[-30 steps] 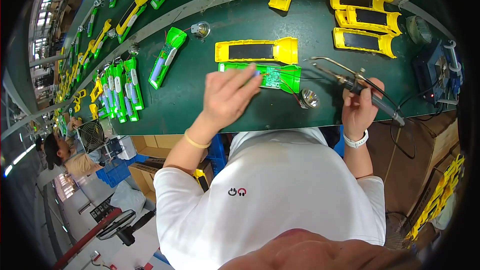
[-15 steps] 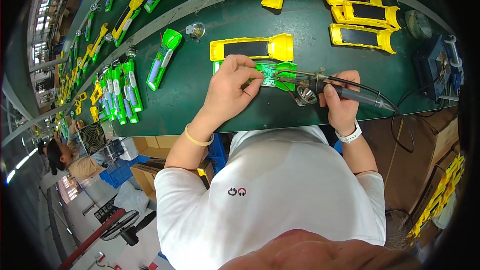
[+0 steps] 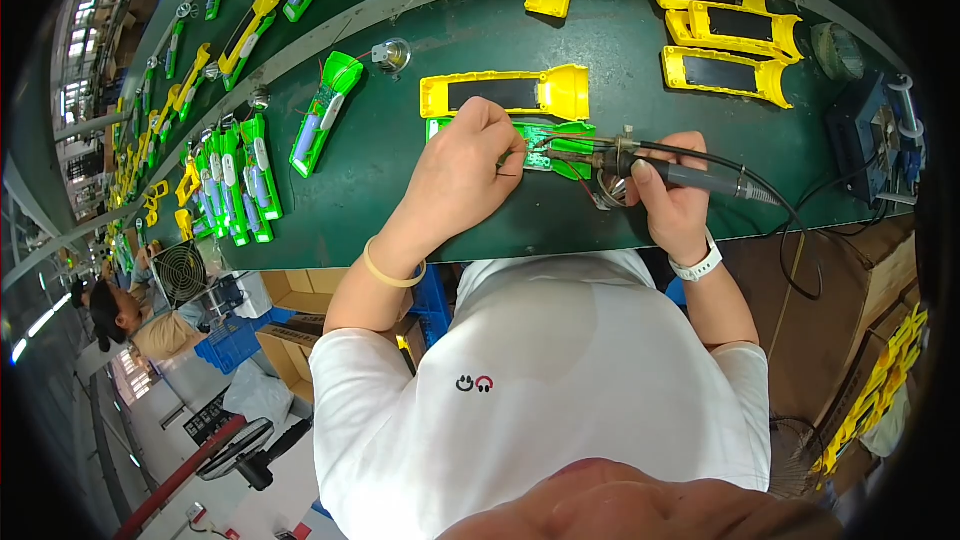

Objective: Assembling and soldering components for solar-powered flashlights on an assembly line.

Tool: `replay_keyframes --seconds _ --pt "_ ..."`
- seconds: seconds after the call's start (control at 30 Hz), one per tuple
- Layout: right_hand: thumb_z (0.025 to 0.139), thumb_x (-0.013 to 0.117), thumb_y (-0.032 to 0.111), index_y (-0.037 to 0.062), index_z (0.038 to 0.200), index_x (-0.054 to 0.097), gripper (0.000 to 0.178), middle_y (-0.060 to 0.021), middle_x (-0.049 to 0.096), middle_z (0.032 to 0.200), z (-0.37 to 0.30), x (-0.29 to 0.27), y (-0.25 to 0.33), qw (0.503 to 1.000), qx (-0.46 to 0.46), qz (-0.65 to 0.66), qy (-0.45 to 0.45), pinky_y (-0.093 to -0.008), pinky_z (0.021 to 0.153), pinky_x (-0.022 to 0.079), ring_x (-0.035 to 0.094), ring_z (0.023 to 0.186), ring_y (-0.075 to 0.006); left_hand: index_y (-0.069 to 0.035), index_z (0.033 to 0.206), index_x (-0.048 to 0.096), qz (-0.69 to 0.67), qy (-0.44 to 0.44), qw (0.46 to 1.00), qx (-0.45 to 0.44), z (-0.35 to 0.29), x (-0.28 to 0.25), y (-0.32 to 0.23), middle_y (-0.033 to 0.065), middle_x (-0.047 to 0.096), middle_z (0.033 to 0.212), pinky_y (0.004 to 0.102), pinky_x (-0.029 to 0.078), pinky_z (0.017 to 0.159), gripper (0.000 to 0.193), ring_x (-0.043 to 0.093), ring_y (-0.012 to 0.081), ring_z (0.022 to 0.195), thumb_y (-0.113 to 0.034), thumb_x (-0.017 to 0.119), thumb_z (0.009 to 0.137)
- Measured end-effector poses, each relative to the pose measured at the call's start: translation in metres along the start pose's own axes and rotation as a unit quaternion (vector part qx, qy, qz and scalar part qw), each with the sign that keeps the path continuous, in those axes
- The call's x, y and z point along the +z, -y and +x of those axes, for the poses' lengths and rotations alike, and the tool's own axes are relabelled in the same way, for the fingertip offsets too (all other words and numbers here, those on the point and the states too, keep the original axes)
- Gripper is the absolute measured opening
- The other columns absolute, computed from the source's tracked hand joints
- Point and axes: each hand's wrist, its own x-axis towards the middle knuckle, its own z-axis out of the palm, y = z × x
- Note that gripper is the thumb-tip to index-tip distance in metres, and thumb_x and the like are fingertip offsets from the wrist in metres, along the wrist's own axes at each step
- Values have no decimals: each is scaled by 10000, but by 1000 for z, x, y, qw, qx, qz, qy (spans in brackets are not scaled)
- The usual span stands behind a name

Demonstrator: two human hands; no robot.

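Note:
A green flashlight half lies open on the bench with a circuit board inside. My left hand covers its left part, fingertips pinched at the board's left edge; a thin wire shows at them. In my right hand is a soldering iron with a slim feed tube clamped along it. Its tip points left and reaches the board; exact contact is too small to tell. Partly behind the iron sits a round reflector. Just beyond the green half rests a yellow shell with a dark panel.
Several yellow shells are stacked at the far right, near a blue soldering station. Its cable hangs over the bench's front edge. Leftward lie another green half with a reflector, and several green assemblies. A person sits farther left.
The soldering iron and my right hand have shifted a little left, over the board. My left fingertips have moved slightly, still pinched at the board's left edge.

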Motion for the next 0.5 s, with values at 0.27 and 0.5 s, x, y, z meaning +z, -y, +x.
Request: replay_keyframes --seconds 0.27,0.5 --pt "857 581 54 46 995 361 259 -62 512 805 -1 -3 2 998 -40 41 -20 -219 493 433 498 565 -94 -21 736 563 -2 35 999 -8 4 -5 -4 111 508 874 369 484 644 53 558 289 744 -19 605 704" --pt "854 585 56 46 988 357 265 -62 512 778 -1 -3 4 998 -50 28 -19 -219 491 427 492 562 -90 -11 732 560 15 43 999 -25 4 -5 -7 110 501 861 379 478 660 97 550 292 746 -56 640 702"
